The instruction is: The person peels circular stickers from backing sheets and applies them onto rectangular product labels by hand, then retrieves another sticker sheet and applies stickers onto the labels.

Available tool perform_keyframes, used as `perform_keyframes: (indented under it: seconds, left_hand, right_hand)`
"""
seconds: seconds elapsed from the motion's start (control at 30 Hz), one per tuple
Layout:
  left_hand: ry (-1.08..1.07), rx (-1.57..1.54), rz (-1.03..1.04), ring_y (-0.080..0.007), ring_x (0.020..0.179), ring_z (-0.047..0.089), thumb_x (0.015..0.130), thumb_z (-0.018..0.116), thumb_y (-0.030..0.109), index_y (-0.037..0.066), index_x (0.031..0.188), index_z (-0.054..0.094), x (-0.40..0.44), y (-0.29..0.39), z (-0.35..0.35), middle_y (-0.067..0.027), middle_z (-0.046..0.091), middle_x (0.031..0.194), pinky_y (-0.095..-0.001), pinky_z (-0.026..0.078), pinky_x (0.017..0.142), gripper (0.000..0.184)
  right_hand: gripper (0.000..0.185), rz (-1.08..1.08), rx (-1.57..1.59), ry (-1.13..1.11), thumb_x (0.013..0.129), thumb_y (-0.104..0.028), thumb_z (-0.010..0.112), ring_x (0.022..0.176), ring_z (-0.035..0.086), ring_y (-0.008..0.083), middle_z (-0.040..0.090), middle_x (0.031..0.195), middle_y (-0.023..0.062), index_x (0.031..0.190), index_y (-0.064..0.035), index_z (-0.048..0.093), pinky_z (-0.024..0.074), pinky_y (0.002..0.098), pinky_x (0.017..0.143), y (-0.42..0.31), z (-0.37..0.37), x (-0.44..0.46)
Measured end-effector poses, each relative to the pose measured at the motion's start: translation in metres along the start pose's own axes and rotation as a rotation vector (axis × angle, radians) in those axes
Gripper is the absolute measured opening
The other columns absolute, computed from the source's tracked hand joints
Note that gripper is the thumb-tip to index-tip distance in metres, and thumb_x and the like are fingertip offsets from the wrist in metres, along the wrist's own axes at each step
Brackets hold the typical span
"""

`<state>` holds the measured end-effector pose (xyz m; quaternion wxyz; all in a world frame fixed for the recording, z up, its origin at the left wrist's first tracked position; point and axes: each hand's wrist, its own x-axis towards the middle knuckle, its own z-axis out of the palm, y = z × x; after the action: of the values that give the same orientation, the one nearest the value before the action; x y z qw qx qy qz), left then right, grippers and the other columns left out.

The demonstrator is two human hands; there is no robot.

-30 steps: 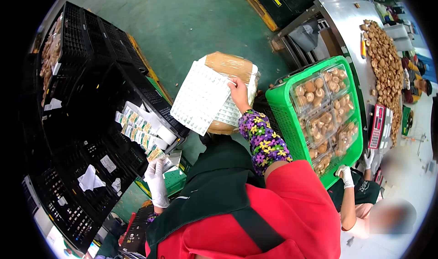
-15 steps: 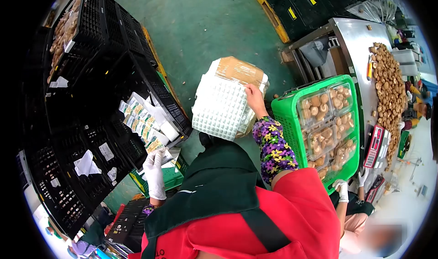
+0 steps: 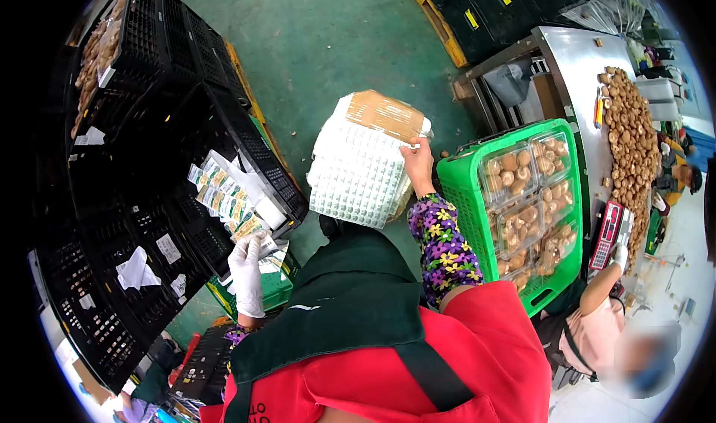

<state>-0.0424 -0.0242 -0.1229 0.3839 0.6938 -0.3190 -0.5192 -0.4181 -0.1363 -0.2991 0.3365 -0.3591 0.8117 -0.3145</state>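
A white sheet (image 3: pixel 347 173) with rows of small printed marks lies on a stack with brown cardboard (image 3: pixel 384 114), in front of my body. My bare right hand (image 3: pixel 420 163) is closed at the sheet's right edge, thumb and fingers pinched there. My left hand (image 3: pixel 246 274), in a white glove, has its fingertips pressed together beside several printed label cards (image 3: pixel 224 196). Whatever it pinches is too small to make out. The cards lie overlapping with white paper on a black crate (image 3: pixel 272 162).
A green crate (image 3: pixel 462 188) of clear mushroom packs stands right. Beyond it, loose mushrooms (image 3: pixel 630 140) and a red scale (image 3: pixel 608 237) sit on a metal table (image 3: pixel 578 58). A co-worker's gloved hand (image 3: pixel 620 257) is at the scale. Black crates (image 3: pixel 160 35) rise on the left.
The co-worker's hand has left the green crate, and a gloved hand is now at the scale. My hands stay nearly in place, the left slightly lower against the label cards.
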Motion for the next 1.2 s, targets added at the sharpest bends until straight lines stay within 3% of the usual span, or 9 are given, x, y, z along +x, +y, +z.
perform_keyframes:
  seconds: [0.13, 0.23, 0.33, 0.5, 0.7, 0.8, 0.93, 1.03, 1.2]
  left_hand:
    - [-0.011, 0.031, 0.016, -0.009, 0.079, 0.061, 0.096, 0.054, 0.011, -0.002, 0.1, 0.067, 0.004, -0.001, -0.001, -0.0061, 0.068, 0.093, -0.0233, 0.05, 0.075, 0.018]
    - [-0.018, 0.064, 0.021, -0.0085, 0.08, 0.061, 0.096, 0.054, 0.011, -0.002, 0.1, 0.067, 0.004, 0.001, 0.002, -0.0053, 0.068, 0.093, -0.0224, 0.049, 0.074, 0.018]
    - [-0.03, 0.081, 0.036, -0.0084, 0.08, 0.06, 0.096, 0.054, 0.011, -0.002, 0.1, 0.067, 0.005, 0.0, 0.006, -0.0053, 0.068, 0.093, -0.0225, 0.049, 0.074, 0.018]
    - [-0.048, 0.096, 0.053, -0.0089, 0.081, 0.061, 0.096, 0.054, 0.011, -0.002, 0.1, 0.067, 0.002, -0.005, 0.004, -0.0058, 0.069, 0.092, -0.023, 0.049, 0.076, 0.018]
    - [-0.035, 0.073, 0.045, -0.0087, 0.081, 0.061, 0.096, 0.054, 0.011, -0.002, 0.1, 0.067, 0.0, -0.004, 0.002, -0.0058, 0.069, 0.093, -0.0228, 0.049, 0.076, 0.018]
    - [0.012, 0.067, 0.036, -0.0088, 0.082, 0.061, 0.096, 0.054, 0.011, -0.002, 0.099, 0.067, 0.001, -0.003, -0.001, -0.0055, 0.069, 0.093, -0.023, 0.049, 0.076, 0.018]
    - [0.182, -0.099, 0.098, -0.0096, 0.085, 0.062, 0.096, 0.055, 0.011, -0.002, 0.104, 0.063, 0.008, 0.003, -0.011, -0.0067, 0.067, 0.099, -0.0225, 0.049, 0.078, 0.018]
    - [0.364, 0.174, 0.346, -0.0111, 0.088, 0.063, 0.094, 0.055, 0.007, -0.003, 0.106, 0.064, 0.005, 0.043, -0.009, -0.0081, 0.068, 0.1, -0.0235, 0.049, 0.082, 0.018]
    - [-0.02, 0.295, 0.483, -0.0159, 0.085, 0.066, 0.08, 0.07, 0.014, 0.002, 0.106, 0.066, -0.024, 0.112, 0.01, -0.0073, 0.069, 0.092, -0.0269, 0.051, 0.079, 0.029]
  right_hand:
    - [0.031, -0.053, 0.151, -0.096, 0.079, -0.009, 0.07, 0.067, 0.055, 0.0157, 0.056, 0.074, 0.0022, 0.106, -0.002, 0.054, 0.0457, 0.0294, 0.062, 0.01, 0.003, 0.005]
    - [0.032, 0.088, 0.51, -0.124, 0.079, -0.006, 0.069, 0.064, 0.052, 0.0113, 0.057, 0.078, 0.0024, 0.107, -0.0038, 0.053, 0.0424, 0.0266, 0.056, 0.015, 0.01, 0.008]
    - [0.039, 0.229, 0.491, -0.058, 0.078, -0.008, 0.07, 0.084, 0.057, 0.0171, 0.057, 0.087, 0.0036, 0.112, -0.0014, 0.053, 0.0462, 0.0312, 0.075, 0.015, 0.015, 0.009]
    - [0.03, 0.31, 0.594, -0.053, 0.08, -0.006, 0.069, 0.083, 0.058, 0.0167, 0.061, 0.091, 0.005, 0.106, 0.0012, 0.057, 0.0458, 0.0314, 0.073, 0.015, 0.027, 0.016]
    - [0.024, -0.097, 0.067, -0.014, 0.091, -0.022, 0.059, 0.063, 0.056, 0.0204, 0.061, 0.071, 0.011, 0.086, 0.0015, 0.061, 0.044, 0.0365, 0.062, -0.012, 0.003, 0.004]
    - [0.029, -0.284, 0.001, -0.041, 0.095, -0.026, 0.05, 0.07, 0.058, 0.037, 0.059, 0.075, 0.0221, 0.085, 0.0004, 0.057, 0.0438, 0.0419, 0.064, -0.045, -0.019, -0.013]
    - [0.025, -0.375, 0.064, -0.318, 0.094, -0.023, 0.054, 0.062, 0.056, 0.0277, 0.057, 0.069, 0.016, 0.085, 0.0003, 0.057, 0.0441, 0.0374, 0.06, -0.108, -0.054, -0.056]
    - [0.02, -0.501, 0.118, -0.567, 0.091, -0.02, 0.059, 0.059, 0.056, 0.0221, 0.058, 0.067, 0.0123, 0.085, -0.001, 0.059, 0.0444, 0.0334, 0.058, -0.156, -0.061, -0.097]
    - [0.012, -0.909, 0.233, -0.807, 0.086, -0.014, 0.065, 0.062, 0.058, 0.0213, 0.06, 0.071, 0.0091, 0.082, -0.003, 0.062, 0.0457, 0.0302, 0.058, -0.228, -0.037, -0.16]
